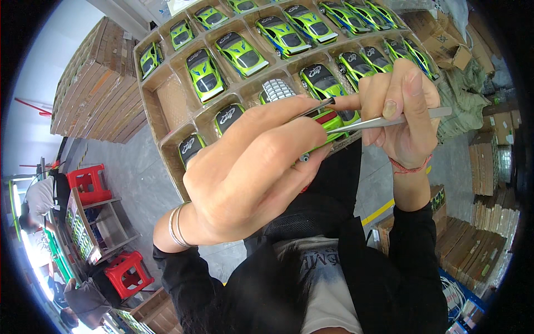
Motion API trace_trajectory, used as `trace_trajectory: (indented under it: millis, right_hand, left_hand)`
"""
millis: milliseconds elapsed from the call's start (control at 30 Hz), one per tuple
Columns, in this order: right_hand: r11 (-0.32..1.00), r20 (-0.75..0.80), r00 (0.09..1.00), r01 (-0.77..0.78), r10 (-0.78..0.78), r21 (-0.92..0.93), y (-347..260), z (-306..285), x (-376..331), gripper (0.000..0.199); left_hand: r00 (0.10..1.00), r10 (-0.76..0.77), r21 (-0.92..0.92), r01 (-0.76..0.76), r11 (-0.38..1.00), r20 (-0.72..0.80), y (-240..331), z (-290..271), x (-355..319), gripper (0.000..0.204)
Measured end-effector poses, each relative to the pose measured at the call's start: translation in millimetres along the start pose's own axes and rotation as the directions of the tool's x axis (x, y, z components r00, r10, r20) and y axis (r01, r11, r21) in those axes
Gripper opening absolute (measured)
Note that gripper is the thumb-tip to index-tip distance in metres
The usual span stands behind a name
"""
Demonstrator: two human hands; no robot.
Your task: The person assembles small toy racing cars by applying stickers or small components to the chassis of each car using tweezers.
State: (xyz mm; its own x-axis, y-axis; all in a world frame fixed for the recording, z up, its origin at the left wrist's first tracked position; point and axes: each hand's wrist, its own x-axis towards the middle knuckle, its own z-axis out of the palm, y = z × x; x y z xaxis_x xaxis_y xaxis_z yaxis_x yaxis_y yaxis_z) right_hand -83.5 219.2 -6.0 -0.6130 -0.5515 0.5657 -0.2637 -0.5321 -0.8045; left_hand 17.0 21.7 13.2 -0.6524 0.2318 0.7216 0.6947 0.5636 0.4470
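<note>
In front of my chest, my left hand (256, 158) is closed around a small green toy car (331, 123). A dark red patch shows on the car, and most of its body is hidden behind my fingers. My right hand (403, 108) grips silver tweezers (384, 121), whose pointed end reaches the car. Just above the car lies a thin dark-tipped piece (328, 102) that I cannot make out. Beyond my hands, a compartmented tray (168, 106) holds several green toy cars (204, 75) with black roofs. A white gridded piece (276, 89) rests over one of its compartments.
Stacked cardboard trays (97, 83) stand at the left. Red stools (129, 273) and a metal rack (117, 225) are lower left, where other people sit along a workbench. At the right are an open carton (439, 42), a green sack (461, 103) and piled cardboard (473, 245).
</note>
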Motion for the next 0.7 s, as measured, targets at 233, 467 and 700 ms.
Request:
trace_trajectory:
  millis: [233, 467, 700]
  right_hand:
    - [1.000, 0.009, 1.000, -0.014, 0.014, 0.006, 1.2, -0.2, 1.4, 0.036]
    - [0.981, -0.230, 0.965, -0.089, 0.128, 0.174, 5.9, -17.0, -7.2, 0.040]
    - [0.940, -0.208, 0.924, -0.285, 0.322, 0.189, 30.1, -7.2, -19.7, 0.040]
  left_hand:
    - [0.998, 0.001, -0.011, 0.000, 1.000, 0.059, 0.1, -4.7, -2.6, 0.033]
    - [0.989, 0.055, 0.350, -0.003, 0.937, -0.137, -12.1, -33.6, -14.4, 0.030]
    - [0.942, -0.292, 0.540, 0.334, 0.773, -0.164, -71.4, -77.4, -65.8, 0.030]
